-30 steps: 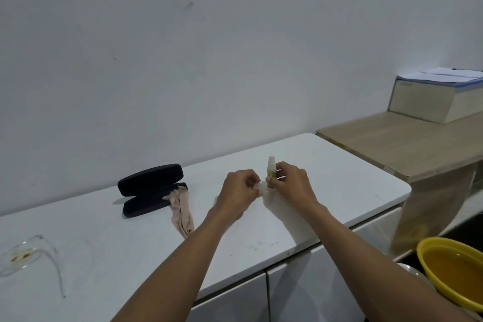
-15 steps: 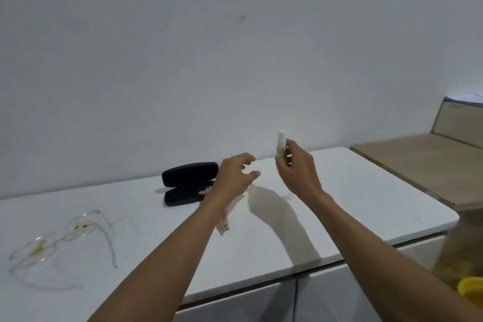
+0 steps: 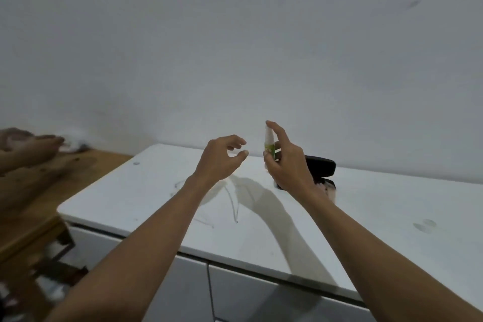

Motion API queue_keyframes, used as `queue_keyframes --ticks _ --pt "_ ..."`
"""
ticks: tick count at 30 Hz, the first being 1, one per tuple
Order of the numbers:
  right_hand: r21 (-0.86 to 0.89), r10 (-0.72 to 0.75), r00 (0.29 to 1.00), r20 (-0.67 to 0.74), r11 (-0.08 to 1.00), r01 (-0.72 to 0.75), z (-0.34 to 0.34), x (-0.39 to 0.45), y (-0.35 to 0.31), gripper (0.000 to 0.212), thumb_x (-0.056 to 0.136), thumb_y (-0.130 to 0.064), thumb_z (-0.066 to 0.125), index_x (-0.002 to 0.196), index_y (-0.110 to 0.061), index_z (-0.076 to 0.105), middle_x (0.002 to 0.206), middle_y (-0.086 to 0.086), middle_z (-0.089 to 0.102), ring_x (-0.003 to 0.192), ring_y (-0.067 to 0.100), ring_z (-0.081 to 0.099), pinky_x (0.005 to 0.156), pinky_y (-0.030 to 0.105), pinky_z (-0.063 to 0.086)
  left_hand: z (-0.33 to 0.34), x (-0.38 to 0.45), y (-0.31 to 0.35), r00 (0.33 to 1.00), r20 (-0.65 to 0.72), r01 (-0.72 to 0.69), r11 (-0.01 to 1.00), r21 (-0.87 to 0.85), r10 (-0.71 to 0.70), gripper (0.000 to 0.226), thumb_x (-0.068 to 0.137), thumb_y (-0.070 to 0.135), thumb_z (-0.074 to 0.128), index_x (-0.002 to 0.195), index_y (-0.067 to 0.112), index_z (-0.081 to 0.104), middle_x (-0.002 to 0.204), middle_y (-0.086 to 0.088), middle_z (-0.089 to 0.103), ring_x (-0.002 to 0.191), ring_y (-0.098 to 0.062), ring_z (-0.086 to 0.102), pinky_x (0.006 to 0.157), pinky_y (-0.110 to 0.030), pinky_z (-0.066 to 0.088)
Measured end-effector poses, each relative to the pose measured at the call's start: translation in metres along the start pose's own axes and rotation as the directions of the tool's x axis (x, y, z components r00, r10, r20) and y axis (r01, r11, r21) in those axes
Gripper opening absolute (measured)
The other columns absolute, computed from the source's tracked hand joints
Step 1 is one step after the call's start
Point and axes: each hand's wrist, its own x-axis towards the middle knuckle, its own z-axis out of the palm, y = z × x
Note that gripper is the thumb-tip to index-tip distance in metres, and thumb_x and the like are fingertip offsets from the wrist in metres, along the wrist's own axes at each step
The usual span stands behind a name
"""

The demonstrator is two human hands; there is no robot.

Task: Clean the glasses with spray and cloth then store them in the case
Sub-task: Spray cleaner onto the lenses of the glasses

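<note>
The spray bottle (image 3: 269,144) is held upright in the right hand (image 3: 287,165), forefinger on its top, while the empty, loosely curled left hand (image 3: 222,159) hovers above the thin, probably fragile glasses (image 3: 232,201) on the counter (image 3: 392,217), best lifted by the frame.

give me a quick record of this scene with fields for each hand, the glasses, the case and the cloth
left hand: empty, fingers loosely curled, above the glasses
right hand: holds spray bottle upright, forefinger on top
glasses: lying on white cabinet top, partly hidden by the left arm
case: black, open, behind the right hand
cloth: pinkish, at the case
</note>
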Motion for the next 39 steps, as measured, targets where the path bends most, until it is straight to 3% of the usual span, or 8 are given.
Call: queue_keyframes --ticks 2,5,8,11,15,22,32,39 --pt "0.027 -0.016 0.999 0.042 1.0 0.015 0.023 0.001 -0.01 0.063 0.093 -0.013 0.053 0.147 -0.041 0.037 0.084 0.012 0.067 0.066 0.029 0.067 0.068 0.048 0.058 -0.027 -0.012 -0.019 0.998 -0.049 0.029 0.998 0.047 -0.027 0.016 0.088 0.023 0.07 0.103 0.027 0.075 0.096 0.013 0.075 0.095 -0.004 0.067 0.082 -0.021 0.048" --pt "0.065 -0.015 0.996 0.083 0.998 0.01 0.051 -0.001 -0.021 0.063 0.094 -0.013 0.053 0.148 -0.04 0.037 0.088 0.012 0.066 0.069 0.028 0.067 0.071 0.049 0.058 -0.063 -0.032 -0.045 0.996 -0.082 0.053 0.989 0.135 -0.042 0.034 0.087 0.001 0.057 0.1 0.026 0.077 0.096 0.01 0.075 0.089 0.0 0.066 0.085 -0.024 0.052" --pt "0.086 -0.01 0.994 0.109 0.996 0.001 0.068 -0.003 -0.026 0.066 0.094 -0.013 0.054 0.15 -0.041 0.034 0.09 0.011 0.067 0.072 0.027 0.068 0.075 0.049 0.058 -0.092 -0.054 -0.068 0.996 -0.038 0.089 0.968 0.235 -0.082 0.049 0.075 -0.008 0.053 0.099 0.027 0.077 0.101 0.005 0.071 0.093 -0.012 0.064 0.085 -0.03 0.052" --pt "0.088 0.009 0.992 0.124 0.996 -0.02 0.078 -0.004 -0.028 0.067 0.094 -0.014 0.053 0.151 -0.043 0.033 0.089 0.009 0.067 0.07 0.027 0.069 0.073 0.05 0.059 -0.104 -0.071 -0.085 0.995 0.008 0.097 0.953 0.288 -0.103 0.047 0.064 -0.004 0.055 0.092 0.026 0.078 0.098 0.002 0.068 0.092 -0.015 0.062 0.082 -0.034 0.054" --pt "0.094 0.024 0.991 0.128 0.995 -0.036 0.082 -0.005 -0.029 0.067 0.093 -0.014 0.053 0.15 -0.044 0.033 0.088 0.008 0.067 0.069 0.027 0.069 0.072 0.05 0.059 -0.098 -0.083 -0.101 0.998 0.037 0.038 0.945 0.326 -0.053 0.03 0.072 0.002 0.076 0.091 0.025 0.078 0.094 0.001 0.067 0.085 -0.015 0.065 0.078 -0.036 0.057" --pt "0.077 0.027 0.994 0.104 0.996 -0.035 0.075 -0.002 -0.028 0.067 0.093 -0.013 0.055 0.151 -0.041 0.034 0.089 0.012 0.068 0.073 0.028 0.068 0.076 0.05 0.058 -0.082 -0.084 -0.108 0.997 -0.078 0.006 0.945 0.327 0.02 0.018 0.076 0.004 0.082 0.088 0.016 0.078 0.083 0.003 0.071 0.069 -0.016 0.066 0.07 -0.038 0.06" --pt "0.079 0.069 0.998 0.012 0.994 -0.07 0.053 -0.001 -0.015 0.067 0.094 -0.013 0.053 0.152 -0.038 0.032 0.085 0.011 0.067 0.072 0.029 0.069 0.076 0.05 0.058 -0.073 -0.078 -0.102 0.965 -0.263 0.06 0.978 0.201 -0.005 0.014 0.072 -0.004 0.085 0.082 0.003 0.077 0.081 -0.008 0.076 0.068 -0.02 0.071 0.068 -0.033 0.06" --pt "0.074 0.167 0.984 -0.056 0.984 -0.163 0.039 -0.009 0.001 0.072 0.09 -0.01 0.05 0.152 -0.039 0.029 0.08 0.015 0.066 0.069 0.032 0.068 0.073 0.048 0.058 -0.068 -0.07 -0.088 0.852 -0.377 0.325 0.931 -0.165 -0.364 0.01 0.076 -0.007 0.081 0.083 -0.001 0.078 0.072 -0.013 0.074 0.062 -0.027 0.072 0.071 -0.032 0.058"
